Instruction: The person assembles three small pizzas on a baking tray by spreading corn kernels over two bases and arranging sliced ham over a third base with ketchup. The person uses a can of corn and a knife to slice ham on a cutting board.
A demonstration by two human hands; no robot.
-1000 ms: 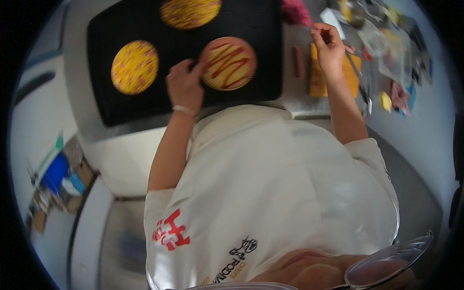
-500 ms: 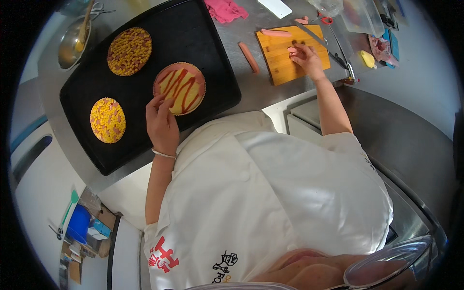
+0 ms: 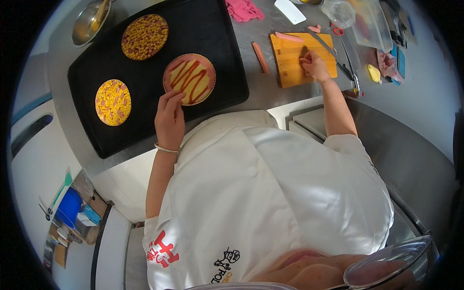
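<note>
My left hand (image 3: 170, 118) rests at the near-left edge of a round pizza (image 3: 188, 79) with a pink rim, pale yellow middle and red sauce zigzags. Its fingers are loosely stretched out, fingertips on the rim, holding nothing I can see. On the wooden cutting board (image 3: 287, 72) my right hand (image 3: 316, 66) is closed, fingers bunched around sausage slices that it mostly hides. A long sausage piece (image 3: 289, 37) lies along the board's far edge. Another sausage (image 3: 260, 57) is on the metal table left of the board. A knife (image 3: 325, 44) lies across the board's far-right corner.
The black baking tray (image 3: 145, 92) also carries a darker corn-topped pizza (image 3: 145, 37) and a bright yellow one (image 3: 113, 102). Around them are a metal bowl (image 3: 86, 29), pink cloth (image 3: 244, 9), white scraper (image 3: 290, 11), red-handled scissors (image 3: 337, 30) and clear plastic tub (image 3: 372, 29).
My right fingers have closed over the sausage slices that showed at their tips on the board. My left hand stays at the pizza's edge. The whole view has shifted slightly.
</note>
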